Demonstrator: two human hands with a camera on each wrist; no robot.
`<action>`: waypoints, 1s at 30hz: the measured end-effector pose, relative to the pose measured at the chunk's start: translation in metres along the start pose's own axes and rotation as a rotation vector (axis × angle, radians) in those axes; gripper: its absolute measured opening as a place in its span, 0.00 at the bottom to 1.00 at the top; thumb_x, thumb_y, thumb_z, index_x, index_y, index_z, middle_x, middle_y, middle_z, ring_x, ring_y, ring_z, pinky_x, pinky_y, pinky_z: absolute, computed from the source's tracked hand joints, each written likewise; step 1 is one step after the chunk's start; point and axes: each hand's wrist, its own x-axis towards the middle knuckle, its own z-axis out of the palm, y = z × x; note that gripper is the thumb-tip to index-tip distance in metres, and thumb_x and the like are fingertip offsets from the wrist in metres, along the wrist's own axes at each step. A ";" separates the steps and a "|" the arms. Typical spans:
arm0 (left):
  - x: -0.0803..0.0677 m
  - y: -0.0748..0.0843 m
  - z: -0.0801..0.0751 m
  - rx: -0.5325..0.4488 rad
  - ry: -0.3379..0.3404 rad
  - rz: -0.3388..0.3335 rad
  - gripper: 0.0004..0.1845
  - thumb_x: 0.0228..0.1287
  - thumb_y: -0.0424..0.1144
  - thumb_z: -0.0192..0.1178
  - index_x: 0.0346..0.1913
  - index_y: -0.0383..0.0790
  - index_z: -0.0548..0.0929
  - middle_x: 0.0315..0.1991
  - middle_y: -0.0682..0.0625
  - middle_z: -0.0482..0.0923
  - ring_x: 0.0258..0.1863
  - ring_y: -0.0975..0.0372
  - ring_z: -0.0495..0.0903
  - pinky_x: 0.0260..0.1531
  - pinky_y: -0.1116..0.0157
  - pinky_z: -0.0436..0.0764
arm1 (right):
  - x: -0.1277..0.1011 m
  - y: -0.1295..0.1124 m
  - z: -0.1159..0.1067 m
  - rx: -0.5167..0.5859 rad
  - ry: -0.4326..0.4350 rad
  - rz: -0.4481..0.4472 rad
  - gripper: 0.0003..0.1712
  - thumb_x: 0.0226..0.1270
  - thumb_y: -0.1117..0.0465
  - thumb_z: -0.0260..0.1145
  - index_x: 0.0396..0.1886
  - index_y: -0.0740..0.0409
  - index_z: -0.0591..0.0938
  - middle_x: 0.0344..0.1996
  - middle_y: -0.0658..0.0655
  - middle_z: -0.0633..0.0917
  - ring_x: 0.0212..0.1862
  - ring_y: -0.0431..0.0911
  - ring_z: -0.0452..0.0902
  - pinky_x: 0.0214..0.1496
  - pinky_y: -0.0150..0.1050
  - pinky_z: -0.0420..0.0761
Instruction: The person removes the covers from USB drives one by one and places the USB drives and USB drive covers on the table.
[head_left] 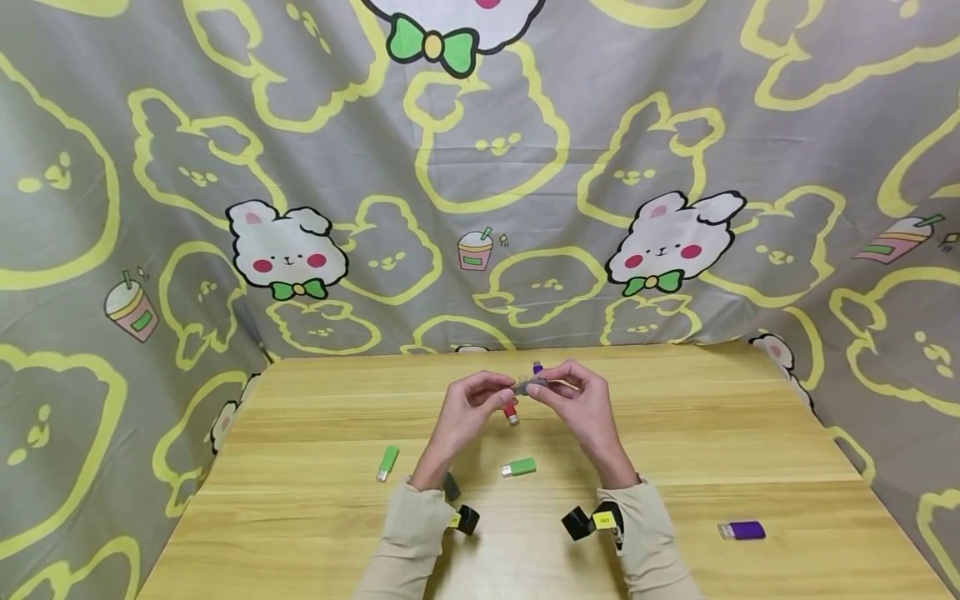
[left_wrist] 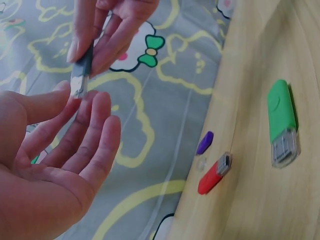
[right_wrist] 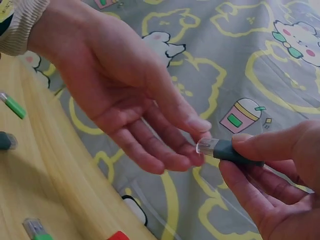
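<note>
A dark grey-green USB stick (right_wrist: 226, 150) with a clear cap (right_wrist: 205, 146) is held up above the far part of the table. My right hand (head_left: 587, 408) pinches its dark body between thumb and fingers. At the capped end, my left hand (head_left: 467, 410) pinches the tip between thumb and index finger, its other fingers loosely bent below. Beneath the hands lie a red USB stick (head_left: 511, 414) and, farther back, a purple one (head_left: 537, 367), partly hidden by the right hand in the head view.
On the wooden table (head_left: 300, 517) lie two green USB sticks (head_left: 518, 467), a dark one (head_left: 450, 487) partly behind the left wrist, and a purple one (head_left: 747, 531) at the right. A patterned grey curtain (head_left: 495, 208) surrounds the table's back and sides.
</note>
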 end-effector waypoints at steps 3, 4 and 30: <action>0.000 0.001 0.001 -0.015 0.009 0.001 0.09 0.69 0.27 0.66 0.48 0.26 0.85 0.42 0.34 0.86 0.44 0.38 0.86 0.47 0.51 0.86 | 0.000 0.002 0.002 0.007 -0.013 -0.010 0.13 0.59 0.74 0.76 0.41 0.76 0.82 0.46 0.72 0.84 0.43 0.49 0.89 0.48 0.41 0.88; 0.001 0.002 0.002 -0.014 0.015 -0.001 0.08 0.68 0.27 0.66 0.47 0.26 0.85 0.42 0.34 0.86 0.43 0.38 0.86 0.46 0.52 0.87 | 0.000 0.002 0.003 0.008 -0.015 -0.011 0.13 0.59 0.74 0.76 0.40 0.76 0.82 0.46 0.73 0.84 0.43 0.49 0.89 0.48 0.41 0.88; -0.002 0.011 0.011 0.194 0.100 0.047 0.05 0.65 0.24 0.68 0.42 0.25 0.87 0.38 0.35 0.87 0.38 0.45 0.85 0.39 0.69 0.84 | -0.001 0.007 0.004 -0.372 -0.116 -0.022 0.06 0.61 0.68 0.78 0.38 0.61 0.90 0.37 0.58 0.90 0.36 0.47 0.86 0.37 0.32 0.83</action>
